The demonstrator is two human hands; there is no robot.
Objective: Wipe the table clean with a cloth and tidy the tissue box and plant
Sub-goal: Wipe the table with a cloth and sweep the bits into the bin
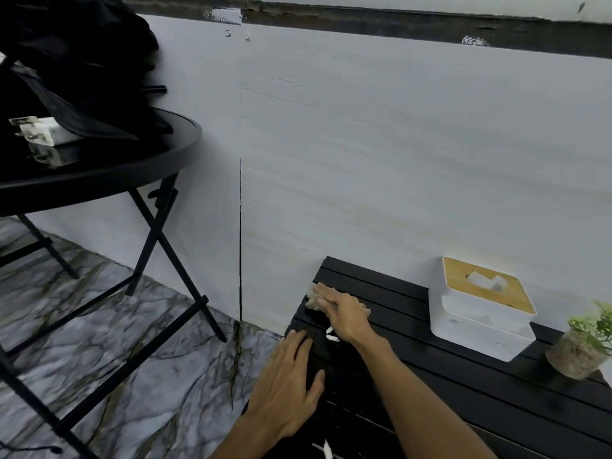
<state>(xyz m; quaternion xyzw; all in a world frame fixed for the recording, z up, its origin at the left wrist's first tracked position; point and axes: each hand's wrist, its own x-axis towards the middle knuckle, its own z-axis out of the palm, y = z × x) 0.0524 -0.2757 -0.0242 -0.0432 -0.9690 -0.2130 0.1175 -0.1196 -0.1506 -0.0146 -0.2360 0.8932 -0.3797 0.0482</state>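
Cloth (pixel 311 301) is under my right hand (pixel 344 314), at the far left corner of the black worktop (pixel 463 392), close to the wall (pixel 364 160). My right hand lies flat on it, fingers straight and close together, pressing down. My left hand (pixel 288 389) rests flat on the worktop's left edge, fingers a little spread, holding nothing. Small white bits (pixel 331 336) lie on the worktop by my right wrist. The tissue box (pixel 480 306) stands further right by the wall, well apart from the cloth. The plant (pixel 586 342) stands in its jar just right of the box. A round table (pixel 99 167) stands to the left on the floor (pixel 99 359).
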